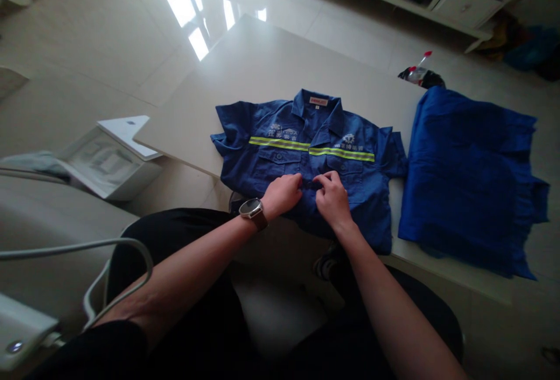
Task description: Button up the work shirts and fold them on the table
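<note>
Pinching the front opening of a navy-blue short-sleeved work shirt with yellow reflective stripes (306,135), the left hand (282,195) and right hand (332,199) sit close together, their fingers (321,179) closed on the cloth. The shirt lies flat on a pale rectangular worktop (280,76), its hem over the near edge, just left of a folded bright-blue cloth garment (468,181).

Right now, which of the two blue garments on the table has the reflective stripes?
The darker short-sleeved work shirt, with yellow-green chest stripes; the brighter blue garment beside it shows none.
</note>
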A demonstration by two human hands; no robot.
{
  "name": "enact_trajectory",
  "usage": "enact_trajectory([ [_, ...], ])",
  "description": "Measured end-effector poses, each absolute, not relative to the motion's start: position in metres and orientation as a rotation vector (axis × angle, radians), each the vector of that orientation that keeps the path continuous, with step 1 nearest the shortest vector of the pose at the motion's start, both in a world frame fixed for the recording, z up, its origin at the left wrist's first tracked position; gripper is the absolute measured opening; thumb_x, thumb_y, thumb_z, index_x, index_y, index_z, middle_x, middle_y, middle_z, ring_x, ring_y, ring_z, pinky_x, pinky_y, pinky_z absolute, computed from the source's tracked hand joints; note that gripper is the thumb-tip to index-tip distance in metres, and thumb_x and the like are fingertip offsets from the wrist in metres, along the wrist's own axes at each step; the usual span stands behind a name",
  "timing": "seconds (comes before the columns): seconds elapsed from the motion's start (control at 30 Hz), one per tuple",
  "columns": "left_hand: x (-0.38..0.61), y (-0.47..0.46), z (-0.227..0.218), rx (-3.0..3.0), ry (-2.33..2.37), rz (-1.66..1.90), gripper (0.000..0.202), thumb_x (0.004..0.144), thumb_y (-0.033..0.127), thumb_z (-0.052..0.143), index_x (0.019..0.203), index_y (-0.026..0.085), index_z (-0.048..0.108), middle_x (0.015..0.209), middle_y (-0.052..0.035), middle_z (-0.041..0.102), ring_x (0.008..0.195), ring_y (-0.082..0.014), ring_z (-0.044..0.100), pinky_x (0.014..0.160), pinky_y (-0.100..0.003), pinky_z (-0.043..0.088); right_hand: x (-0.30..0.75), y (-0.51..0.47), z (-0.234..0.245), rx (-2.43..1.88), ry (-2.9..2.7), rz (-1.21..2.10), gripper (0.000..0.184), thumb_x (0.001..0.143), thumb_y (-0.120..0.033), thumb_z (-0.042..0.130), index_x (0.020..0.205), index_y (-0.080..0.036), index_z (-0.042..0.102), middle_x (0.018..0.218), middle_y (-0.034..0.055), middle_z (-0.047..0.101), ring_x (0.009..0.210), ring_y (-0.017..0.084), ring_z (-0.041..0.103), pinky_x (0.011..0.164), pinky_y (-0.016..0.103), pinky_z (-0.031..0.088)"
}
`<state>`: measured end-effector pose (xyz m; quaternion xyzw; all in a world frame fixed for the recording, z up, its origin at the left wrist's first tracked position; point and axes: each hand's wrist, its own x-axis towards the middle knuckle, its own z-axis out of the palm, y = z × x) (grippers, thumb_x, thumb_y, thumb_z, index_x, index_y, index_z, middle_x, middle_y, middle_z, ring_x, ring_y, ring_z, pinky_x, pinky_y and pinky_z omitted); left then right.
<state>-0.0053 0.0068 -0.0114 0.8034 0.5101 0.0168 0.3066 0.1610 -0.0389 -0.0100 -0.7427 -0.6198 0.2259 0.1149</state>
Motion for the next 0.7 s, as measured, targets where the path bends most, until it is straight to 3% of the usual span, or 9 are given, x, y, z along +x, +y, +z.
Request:
enact_trajectory([
  [0.13,0.002,0.006,-0.023,2.232,1.228,0.240,0.031,0.094,0.015,0.054,0.121,0.020,0.068,0.118,-0.0078,0.065,0.098,-0.0190,0.067,0.087,-0.028,0.052,0.168,-0.044,-0.017,-2.079,-1.812,0.704,0.046,0.088,-0.010,0.041,0.118,-0.016,0.076,0.123,0.0084,0.052,0.096,0.007,0.050,0.091,0.018,0.042],
  [0.3,0.007,0.007,-0.027,2.303,1.195,0.191,0.026,0.098,0.019,0.055,0.115,0.019,0.075,0.111,-0.0074,0.064,0.095,-0.0184,0.066,0.086,-0.028,0.051,0.169,-0.047,-0.021,-2.062,-1.846,0.702,0.042,0.091,-0.012,0.046,0.126,-0.017,0.069,0.119,0.0065,0.055,0.098,0.008,0.052,0.089,0.019,0.039],
  [0.4,0.007,0.008,-0.024,2.348,1.178,0.142,0.028,0.101,0.020,0.051,0.114,0.017,0.076,0.111,-0.0090,0.064,0.095,-0.0188,0.065,0.085,-0.029,0.050,0.168,-0.048,-0.021,-2.091,-1.830,0.682,0.029,0.096,-0.029,0.057,0.119,-0.013,0.066,0.113,0.0065,0.056,0.096,0.009,0.052,0.085,0.019,0.037],
  [0.47,0.007,0.008,-0.023,2.365,1.176,0.135,0.029,0.101,0.018,0.049,0.112,0.017,0.076,0.110,-0.0093,0.063,0.095,-0.0185,0.064,0.085,-0.028,0.049,0.166,-0.048,-0.020,-2.119,-1.831,0.693,0.032,0.094,-0.038,0.064,0.114,-0.012,0.065,0.109,0.0061,0.056,0.093,0.009,0.051,0.083,0.020,0.036],
  [0.6,0.008,0.008,-0.024,2.379,1.173,0.132,0.029,0.102,0.019,0.048,0.107,0.017,0.076,0.107,-0.0090,0.062,0.093,-0.0182,0.063,0.084,-0.028,0.048,0.162,-0.048,-0.021,-2.172,-1.827,0.683,0.033,0.087,-0.030,0.072,0.114,-0.012,0.064,0.111,0.0060,0.056,0.096,0.010,0.050,0.084,0.018,0.034],
  [0.7,0.009,0.009,-0.024,2.381,1.166,0.114,0.029,0.103,0.020,0.047,0.103,0.017,0.076,0.106,-0.0090,0.062,0.090,-0.0177,0.062,0.083,-0.028,0.048,0.158,-0.049,-0.021,-2.211,-1.790,0.658,0.037,0.086,-0.032,0.073,0.114,-0.011,0.064,0.112,0.0073,0.055,0.098,0.011,0.049,0.085,0.018,0.034],
])
